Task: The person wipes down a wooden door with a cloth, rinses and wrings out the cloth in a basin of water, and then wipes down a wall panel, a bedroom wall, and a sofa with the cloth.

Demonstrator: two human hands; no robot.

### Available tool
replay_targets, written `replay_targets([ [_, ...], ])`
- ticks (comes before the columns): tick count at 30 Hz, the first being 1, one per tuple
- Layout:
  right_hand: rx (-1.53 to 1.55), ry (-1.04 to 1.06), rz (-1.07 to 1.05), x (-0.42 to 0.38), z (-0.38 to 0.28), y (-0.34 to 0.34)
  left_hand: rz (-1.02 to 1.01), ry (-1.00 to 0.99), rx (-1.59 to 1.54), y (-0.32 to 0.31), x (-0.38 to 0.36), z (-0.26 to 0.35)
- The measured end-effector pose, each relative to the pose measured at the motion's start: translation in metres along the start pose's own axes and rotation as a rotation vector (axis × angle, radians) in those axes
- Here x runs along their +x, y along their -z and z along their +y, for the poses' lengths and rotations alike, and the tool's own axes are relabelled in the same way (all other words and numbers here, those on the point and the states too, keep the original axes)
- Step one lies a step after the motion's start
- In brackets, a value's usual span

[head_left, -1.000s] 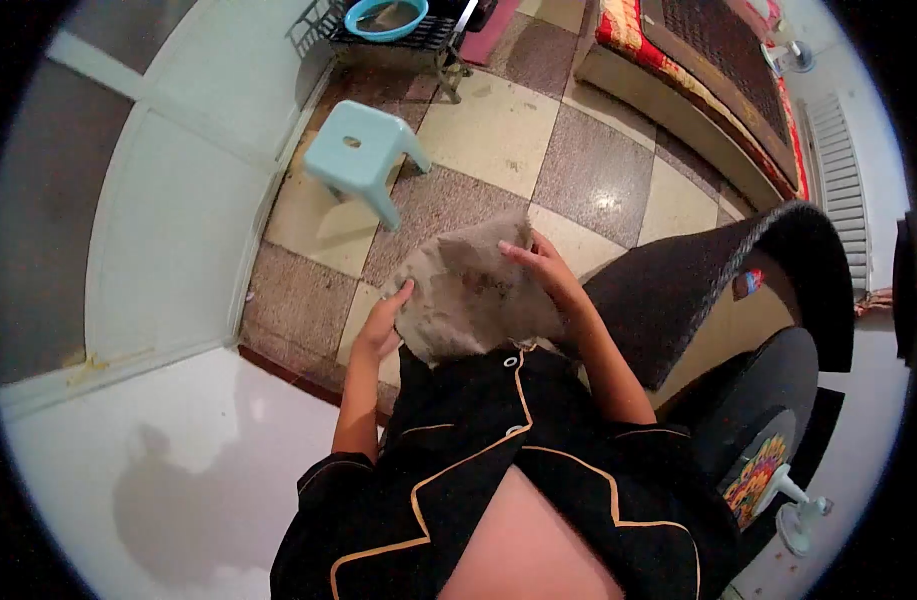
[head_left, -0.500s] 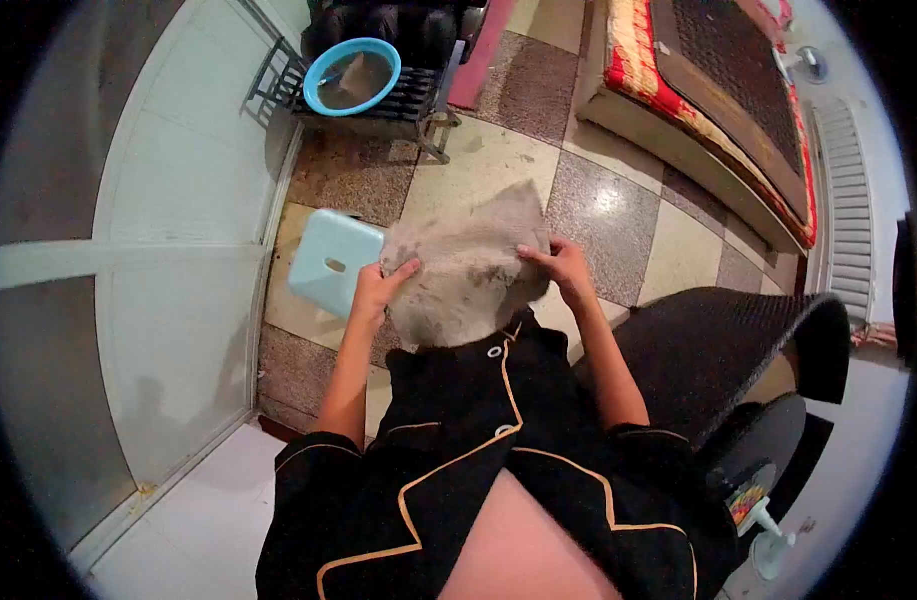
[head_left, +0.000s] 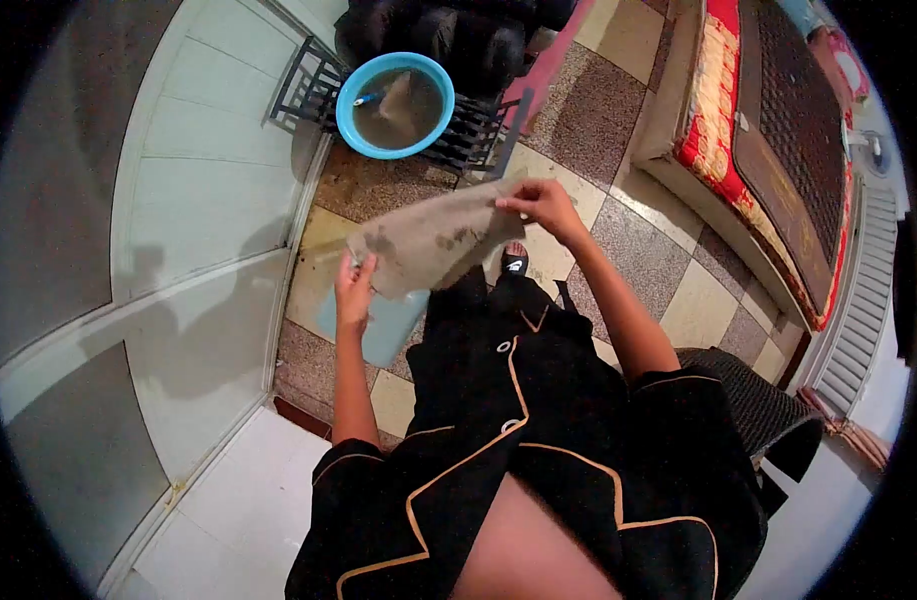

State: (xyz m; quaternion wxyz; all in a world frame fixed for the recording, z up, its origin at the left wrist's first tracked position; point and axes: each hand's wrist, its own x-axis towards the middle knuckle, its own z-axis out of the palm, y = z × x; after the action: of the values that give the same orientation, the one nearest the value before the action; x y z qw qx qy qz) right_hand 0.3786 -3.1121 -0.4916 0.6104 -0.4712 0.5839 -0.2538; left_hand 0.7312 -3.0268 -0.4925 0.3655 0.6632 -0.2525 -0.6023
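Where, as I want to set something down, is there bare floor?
Bare tiles lie between the right hand and the red-edged platform, running up beside the pink strip. Crowded: the rack under the blue basin, and the stool near the left hand, partly hidden by the cloth.

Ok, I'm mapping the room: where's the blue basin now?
In the head view, the blue basin is near the top, left of centre, on the black rack, pictured just above the held cloth.

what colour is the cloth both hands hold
Greyish beige cloth with dark blotches, clearest in head view.
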Motion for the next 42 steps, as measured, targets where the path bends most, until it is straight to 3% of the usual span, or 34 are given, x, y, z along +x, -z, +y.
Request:
replay_targets([
  [2,0.136,0.010,0.035,0.040,-0.023,-0.009,0.034,-0.052,0.012,-0.001,0.031,0.041],
  [4,0.111,0.077,0.079,0.082,-0.043,-0.015,-0.033,-0.289,0.010,0.002,0.076,0.081],
  [6,0.215,0.160,0.194,0.132,-0.045,-0.027,0.030,-0.439,-0.117,0.012,0.167,0.072],
  [7,0.191,0.235,0.354,0.164,-0.021,-0.036,0.033,-0.421,-0.126,0.015,0.203,0.078],
  [8,0.186,0.212,0.349,0.174,-0.015,-0.039,0.176,-0.405,-0.018,0.022,0.234,0.081],
  [9,0.025,0.136,0.436,0.175,-0.009,-0.047,0.311,-0.383,0.100,0.030,0.252,0.079],
  [10,-0.135,0.060,0.522,0.175,0.002,-0.053,0.302,-0.361,0.112,0.029,0.260,0.082],
  [12,-0.029,-0.068,0.245,0.152,0.027,-0.058,0.238,-0.256,0.428,0.021,0.281,0.085],
  [13,0.012,-0.124,0.164,0.137,0.054,-0.062,0.116,-0.328,0.423,0.019,0.290,0.072],
  [14,-0.143,-0.235,0.161,0.115,0.046,-0.064,0.109,-0.310,0.425,0.013,0.295,0.058],
  [17,-0.459,-0.327,0.138,0.069,0.103,-0.055,-0.038,-0.228,0.448,-0.012,0.308,0.021],
  [18,-0.458,-0.338,0.137,0.058,0.108,-0.055,-0.081,-0.316,0.554,-0.018,0.313,0.007],
  [20,-0.641,-0.612,0.172,0.043,0.120,-0.058,-0.132,-0.391,0.666,-0.031,0.319,-0.005],
  [21,-0.470,-0.732,0.098,0.042,0.143,-0.055,-0.157,-0.378,0.742,-0.041,0.323,-0.003],
  [24,-0.192,-0.773,0.069,0.045,0.204,-0.075,-0.191,-0.385,0.781,-0.069,0.350,-0.007],
  [26,-0.248,-0.724,0.075,0.053,0.228,-0.092,-0.065,-0.656,1.024,-0.078,0.385,-0.028],
  [27,-0.301,-0.807,0.101,0.063,0.208,-0.094,-0.039,-0.719,1.031,-0.081,0.403,-0.030],
  [30,-0.390,-0.917,0.080,0.085,0.177,-0.102,0.020,-0.667,1.073,-0.098,0.431,-0.020],
  [32,-0.574,-0.988,0.000,0.090,0.166,-0.108,-0.009,-0.657,0.992,-0.111,0.410,-0.010],
  [35,-0.683,-0.974,-0.003,0.097,0.183,-0.119,0.020,-0.635,0.800,-0.131,0.357,-0.020],
  [37,-0.703,-0.993,0.036,0.100,0.180,-0.117,-0.065,-0.632,0.769,-0.132,0.337,-0.024],
  [42,-0.751,-0.971,0.013,0.103,0.193,-0.112,-0.055,-0.578,0.807,-0.124,0.360,-0.022],
])
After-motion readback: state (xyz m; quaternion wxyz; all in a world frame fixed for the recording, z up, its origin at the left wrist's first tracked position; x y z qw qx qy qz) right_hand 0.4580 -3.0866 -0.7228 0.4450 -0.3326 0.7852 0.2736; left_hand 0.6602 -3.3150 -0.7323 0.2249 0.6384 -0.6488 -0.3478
